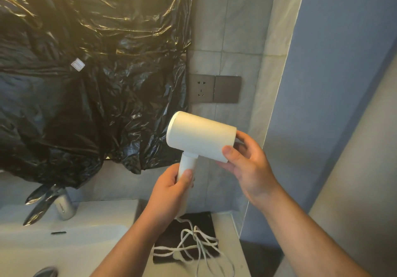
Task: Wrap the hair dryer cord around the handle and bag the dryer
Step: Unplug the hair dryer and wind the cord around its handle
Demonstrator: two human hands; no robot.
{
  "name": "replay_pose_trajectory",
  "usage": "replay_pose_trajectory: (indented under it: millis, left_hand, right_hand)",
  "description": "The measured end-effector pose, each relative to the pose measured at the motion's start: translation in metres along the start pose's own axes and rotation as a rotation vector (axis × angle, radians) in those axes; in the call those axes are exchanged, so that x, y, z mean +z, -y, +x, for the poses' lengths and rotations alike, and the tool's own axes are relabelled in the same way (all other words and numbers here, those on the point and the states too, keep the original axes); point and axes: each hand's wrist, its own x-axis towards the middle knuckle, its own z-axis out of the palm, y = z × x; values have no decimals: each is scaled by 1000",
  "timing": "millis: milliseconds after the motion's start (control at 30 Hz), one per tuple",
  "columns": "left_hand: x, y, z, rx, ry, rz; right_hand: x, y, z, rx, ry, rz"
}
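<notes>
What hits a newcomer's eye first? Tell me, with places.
A white hair dryer is held mid-frame: the left hand grips its handle, the right hand holds the barrel's end. Crinkled black plastic sheeting fills the upper left; the white cord lies tangled on a black cloth below.

The left hand (171, 188), just below the hair dryer (199, 137), and the right hand (247, 165), just right of it, are bare. The left forearm (133, 240) and right forearm (300, 229) are likewise bare down to the frame edge. The thumbnails (227, 149) are short and plain.
</notes>
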Motion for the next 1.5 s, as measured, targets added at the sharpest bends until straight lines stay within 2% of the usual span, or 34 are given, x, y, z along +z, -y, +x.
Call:
replay_pose_trajectory:
  millis: [133,300,367,467,533,733,867,967,1167,1233,1300,1333,1367,1400,1467,1500]
  left_hand:
    - [-9,-11,4,2,86,-37]
    - [-19,-16,3,23,-13,-144]
    - [-21,-18,3,6,-64,-230]
    - [-26,-25,6,-10,-129,-318]
    - [-28,-27,7,-14,-159,-356]
    - [-24,-36,3,-7,-246,-543]
    - [-23,-40,1,-77,-290,-714]
    - [-27,-39,-2,-134,-306,-800]
    - [-23,-35,-11,-197,-307,-789]
    - [-28,-42,-13,-323,-250,-702]
    - [-32,-54,-17,-485,-120,-424]
    - [-33,-59,-20,-497,-62,-266]
    - [-34,-61,-23,-425,-54,-103]
    - [-36,-60,-26,-252,-100,95]
    - [-38,-63,-28,226,-197,546]
    - [-38,-63,-26,345,-164,732]
  right_hand:
    - [17,7,10,5,36,84]
    - [23,3,9,92,146,-2]
    - [20,-13,0,195,185,-162]
    - [12,-42,-17,327,291,-554]
    - [12,-50,-28,350,341,-632]
    - [23,-54,-41,223,239,-503]
    - [32,-48,-39,102,61,-365]
    - [36,-41,-34,73,42,-267]
    - [44,-29,-25,52,-32,-334]
    - [40,-23,-19,32,-67,-323]
    - [34,-16,-11,1,-60,-331]
    - [31,-13,-8,-20,-45,-354]
    - [30,-11,-4,-34,-30,-385]
    - [29,-9,-2,-37,-18,-418]
    - [30,-8,2,-26,-1,-475]
    - [31,-7,3,-23,13,-497]
